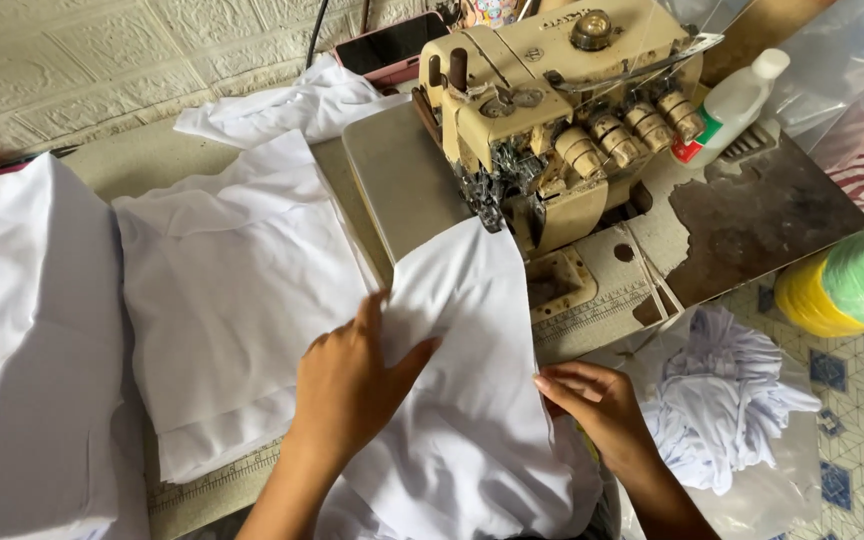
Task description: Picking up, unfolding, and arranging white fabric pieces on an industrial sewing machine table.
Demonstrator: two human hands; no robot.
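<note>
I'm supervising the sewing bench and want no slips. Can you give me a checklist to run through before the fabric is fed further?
1. Left hand flat on the white fabric: ok.
2. Right hand pinching the fabric's right edge: ok.
3. Fabric's front edge reaches the machine foot: ok.
4. Both hands well back from the needle area: ok.
5. Thread properly routed: cannot tell.
6. Stack of white pieces clear of the feed path: ok.

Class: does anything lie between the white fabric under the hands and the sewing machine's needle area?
Nothing visible: the white fabric already reaches the needle area of the sewing machine, with both hands behind it.
</note>
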